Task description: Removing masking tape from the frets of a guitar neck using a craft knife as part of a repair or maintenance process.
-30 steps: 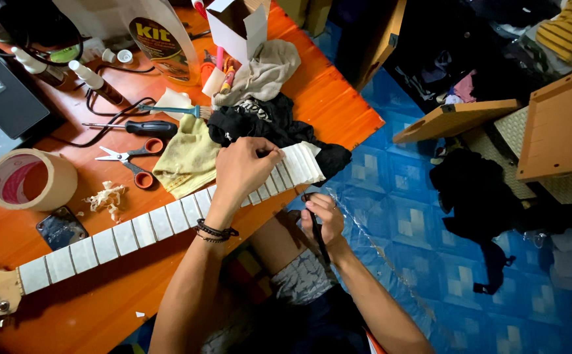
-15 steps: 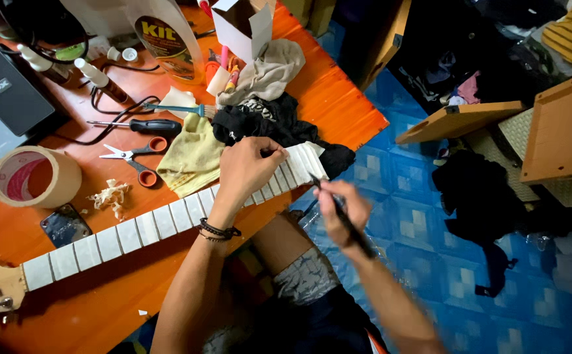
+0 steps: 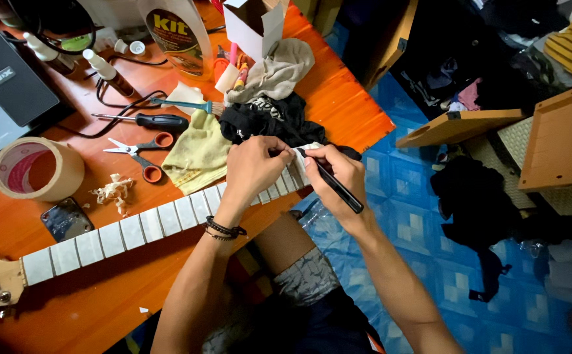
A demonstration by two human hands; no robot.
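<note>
Where the right hand [image 3: 342,172] hung off the table half a second ago, it now pinches one black marker [image 3: 333,183] at the guitar neck [image 3: 135,226] end, mid-frame; left hand [image 3: 253,167] fingers press its masked frets; beyond lie one scissors [image 3: 143,152], one screwdriver [image 3: 148,120], one tape roll [image 3: 37,169].

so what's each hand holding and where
Right hand grips a black pen near its tip end. Left hand presses down on the guitar neck near its heel.
</note>
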